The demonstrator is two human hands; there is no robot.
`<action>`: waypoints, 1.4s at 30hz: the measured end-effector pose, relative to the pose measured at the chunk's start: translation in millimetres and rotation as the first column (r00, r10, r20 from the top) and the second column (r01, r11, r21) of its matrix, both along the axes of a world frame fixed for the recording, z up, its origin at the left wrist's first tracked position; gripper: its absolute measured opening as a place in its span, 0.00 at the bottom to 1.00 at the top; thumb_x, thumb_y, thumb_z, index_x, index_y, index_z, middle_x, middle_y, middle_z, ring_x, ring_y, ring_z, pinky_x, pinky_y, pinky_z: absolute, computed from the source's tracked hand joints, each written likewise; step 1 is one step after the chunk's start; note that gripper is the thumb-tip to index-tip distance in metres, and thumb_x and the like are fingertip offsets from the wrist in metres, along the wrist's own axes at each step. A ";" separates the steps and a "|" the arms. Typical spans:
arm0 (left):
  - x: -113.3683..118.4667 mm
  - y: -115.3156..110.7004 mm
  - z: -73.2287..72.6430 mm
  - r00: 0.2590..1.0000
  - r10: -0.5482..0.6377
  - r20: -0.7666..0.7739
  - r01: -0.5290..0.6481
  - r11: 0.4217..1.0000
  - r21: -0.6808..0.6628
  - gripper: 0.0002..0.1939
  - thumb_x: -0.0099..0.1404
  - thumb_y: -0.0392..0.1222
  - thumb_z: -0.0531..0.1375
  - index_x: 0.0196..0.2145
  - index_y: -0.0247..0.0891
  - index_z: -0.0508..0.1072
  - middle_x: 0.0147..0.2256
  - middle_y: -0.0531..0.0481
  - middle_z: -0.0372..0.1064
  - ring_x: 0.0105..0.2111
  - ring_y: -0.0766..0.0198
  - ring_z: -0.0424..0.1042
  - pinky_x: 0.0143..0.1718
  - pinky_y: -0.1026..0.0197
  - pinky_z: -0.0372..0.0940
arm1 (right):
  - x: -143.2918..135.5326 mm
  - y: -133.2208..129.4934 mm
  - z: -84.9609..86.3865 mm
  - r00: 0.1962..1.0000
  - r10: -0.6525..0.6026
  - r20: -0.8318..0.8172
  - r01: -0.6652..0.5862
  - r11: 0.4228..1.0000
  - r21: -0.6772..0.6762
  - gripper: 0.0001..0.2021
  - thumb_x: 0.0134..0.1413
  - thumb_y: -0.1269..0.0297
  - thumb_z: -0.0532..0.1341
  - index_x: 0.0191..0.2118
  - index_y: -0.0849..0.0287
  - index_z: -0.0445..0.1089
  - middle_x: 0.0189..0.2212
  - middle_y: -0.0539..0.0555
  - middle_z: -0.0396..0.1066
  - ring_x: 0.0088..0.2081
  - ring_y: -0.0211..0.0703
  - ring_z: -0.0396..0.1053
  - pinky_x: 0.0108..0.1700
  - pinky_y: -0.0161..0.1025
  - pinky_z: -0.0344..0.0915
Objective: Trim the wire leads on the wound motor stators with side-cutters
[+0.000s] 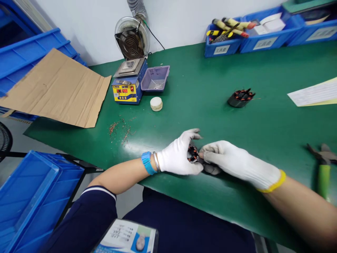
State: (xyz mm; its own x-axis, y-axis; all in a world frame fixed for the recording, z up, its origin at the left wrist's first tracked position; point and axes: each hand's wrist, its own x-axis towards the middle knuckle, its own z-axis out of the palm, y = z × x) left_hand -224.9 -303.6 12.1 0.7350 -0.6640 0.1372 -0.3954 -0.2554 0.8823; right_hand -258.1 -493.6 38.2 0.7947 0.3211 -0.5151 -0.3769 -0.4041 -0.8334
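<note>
Near the table's front edge, my left hand (179,153), in a white glove, curls round a small motor stator (193,154) with dark slots and copper-coloured windings. Its thumb and fingers grip the stator from the left. My right hand (223,158), gloved in white with a yellow cuff, has its fingers pinched together at the stator's right side. What sits between those fingertips is too small and covered to make out. A second stator (239,98) lies farther back on the green table, its copper windings and dark leads facing right.
A blue solder pot (126,86) stands at the back left beside a purple tray (155,79) and a round white tin (156,104). Wire scraps (126,135) lie before them. Green-handled pliers (323,172) rest at right; blue tool bins (223,45) line the wall.
</note>
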 end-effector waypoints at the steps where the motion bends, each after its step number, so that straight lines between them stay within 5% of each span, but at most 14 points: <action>1: 2.5 2.7 2.4 0.995 0.007 -0.101 -0.012 0.999 -0.043 0.40 0.46 0.42 0.69 0.56 0.38 0.59 0.64 0.29 0.57 0.56 0.45 0.71 0.52 0.43 0.71 | -4.2 -0.4 -1.2 1.000 -0.010 0.020 0.011 1.000 -0.016 0.23 0.46 0.40 0.64 0.21 0.57 0.67 0.17 0.52 0.69 0.19 0.37 0.63 0.24 0.36 0.61; 5: 17.6 16.5 21.2 0.875 0.092 -0.475 -0.148 0.985 -0.083 0.33 0.57 0.49 0.67 0.55 0.38 0.61 0.54 0.37 0.68 0.43 0.58 0.75 0.44 0.53 0.73 | -20.0 -6.4 0.8 0.997 -0.043 0.065 0.041 0.999 0.031 0.22 0.46 0.40 0.62 0.23 0.56 0.67 0.18 0.51 0.68 0.20 0.37 0.61 0.24 0.35 0.58; 10: 19.4 24.8 36.2 0.579 -0.175 -0.797 0.233 0.972 -0.045 0.28 0.62 0.57 0.65 0.52 0.37 0.66 0.41 0.44 0.73 0.26 0.66 0.74 0.27 0.61 0.70 | -26.1 -12.5 8.6 0.992 -0.082 0.091 0.073 0.993 0.096 0.23 0.47 0.39 0.64 0.22 0.57 0.67 0.18 0.51 0.67 0.20 0.36 0.59 0.23 0.35 0.56; 12: 11.4 22.3 33.9 0.637 -0.181 -0.749 0.171 0.981 -0.091 0.31 0.60 0.52 0.67 0.56 0.38 0.64 0.44 0.41 0.74 0.25 0.66 0.74 0.27 0.61 0.70 | -25.0 -12.1 8.9 0.993 -0.120 0.019 0.116 0.981 0.157 0.24 0.42 0.39 0.67 0.22 0.58 0.68 0.19 0.51 0.67 0.19 0.35 0.58 0.22 0.35 0.54; 16: -6.9 18.9 31.9 0.960 -0.071 -0.270 0.020 0.982 -0.187 0.23 0.55 0.45 0.68 0.48 0.40 0.70 0.61 0.33 0.64 0.47 0.54 0.77 0.44 0.50 0.74 | -23.2 -10.0 7.4 0.972 -0.216 -0.089 0.234 0.917 0.323 0.25 0.41 0.38 0.70 0.22 0.59 0.69 0.19 0.52 0.68 0.16 0.33 0.58 0.20 0.34 0.53; 19: -13.2 21.2 35.6 0.983 -0.168 0.079 0.175 0.982 -0.078 0.14 0.55 0.48 0.68 0.27 0.40 0.68 0.61 0.38 0.65 0.57 0.48 0.72 0.56 0.43 0.68 | -25.1 -8.7 9.5 0.966 -0.243 -0.086 0.258 0.893 0.370 0.28 0.39 0.35 0.71 0.20 0.58 0.68 0.17 0.52 0.66 0.15 0.34 0.56 0.19 0.35 0.53; 22: -10.3 22.0 37.3 1.000 -0.016 -0.019 0.015 0.999 -0.039 0.18 0.62 0.55 0.63 0.26 0.40 0.65 0.55 0.37 0.71 0.54 0.49 0.73 0.53 0.44 0.71 | -28.6 -8.4 13.9 0.977 -0.215 0.008 0.202 0.926 0.318 0.30 0.40 0.31 0.69 0.20 0.58 0.67 0.17 0.52 0.65 0.16 0.35 0.56 0.19 0.36 0.53; 24: -4.4 20.6 37.0 0.921 0.047 -0.387 -0.048 0.999 0.005 0.21 0.67 0.61 0.57 0.33 0.39 0.68 0.47 0.36 0.75 0.46 0.50 0.77 0.42 0.46 0.75 | -29.8 -8.8 15.6 0.981 -0.150 0.125 0.118 0.965 0.234 0.30 0.46 0.33 0.66 0.19 0.58 0.67 0.17 0.52 0.64 0.18 0.36 0.57 0.21 0.36 0.53; 26: 1.0 18.8 37.2 0.677 -0.062 -0.734 0.098 0.995 0.006 0.24 0.66 0.64 0.57 0.40 0.38 0.69 0.40 0.39 0.76 0.36 0.52 0.79 0.34 0.49 0.75 | -29.6 -9.4 14.9 0.979 -0.082 0.187 0.054 0.987 0.152 0.29 0.50 0.36 0.65 0.19 0.58 0.66 0.16 0.52 0.63 0.19 0.36 0.57 0.22 0.35 0.53; 28: 2.1 17.6 39.3 0.543 -0.161 -0.824 0.130 0.986 -0.108 0.27 0.58 0.61 0.67 0.46 0.38 0.69 0.42 0.40 0.76 0.37 0.52 0.79 0.36 0.49 0.76 | -28.5 -9.6 12.0 0.987 -0.084 0.137 0.065 0.988 0.140 0.27 0.48 0.37 0.66 0.20 0.58 0.67 0.17 0.51 0.64 0.19 0.35 0.57 0.22 0.35 0.54; 31: -5.3 18.1 46.0 0.745 -0.152 -0.650 -0.071 0.950 -0.304 0.29 0.47 0.54 0.77 0.40 0.39 0.72 0.54 0.38 0.73 0.52 0.49 0.76 0.51 0.47 0.73 | -26.7 -8.4 7.6 0.986 -0.161 -0.041 0.166 0.961 0.221 0.26 0.41 0.36 0.68 0.22 0.58 0.68 0.19 0.52 0.67 0.17 0.35 0.57 0.19 0.35 0.54; 35: -12.9 20.4 50.7 0.893 -0.042 -0.448 -0.168 0.892 -0.420 0.26 0.58 0.62 0.69 0.25 0.37 0.66 0.54 0.38 0.73 0.56 0.47 0.73 0.58 0.43 0.68 | -26.2 -5.0 12.4 0.994 -0.105 0.024 0.096 0.960 0.263 0.27 0.44 0.34 0.65 0.20 0.56 0.64 0.18 0.51 0.65 0.16 0.36 0.57 0.18 0.36 0.54; 39: -3.9 18.8 42.3 0.792 -0.181 -0.583 0.108 0.982 -0.157 0.25 0.60 0.55 0.67 0.49 0.37 0.72 0.48 0.40 0.76 0.50 0.50 0.76 0.52 0.46 0.71 | -25.6 -5.9 20.2 0.919 0.091 0.383 -0.097 0.995 -0.005 0.23 0.55 0.43 0.58 0.19 0.55 0.64 0.17 0.51 0.64 0.20 0.38 0.60 0.23 0.36 0.57; 42: 0.2 14.0 35.2 0.938 -0.160 -0.309 0.206 0.971 0.123 0.33 0.59 0.43 0.66 0.61 0.37 0.65 0.52 0.40 0.73 0.51 0.51 0.74 0.56 0.47 0.69 | -20.8 -7.4 13.3 0.897 0.134 0.420 -0.054 0.979 -0.198 0.22 0.54 0.44 0.55 0.19 0.54 0.63 0.17 0.50 0.63 0.20 0.38 0.60 0.23 0.37 0.57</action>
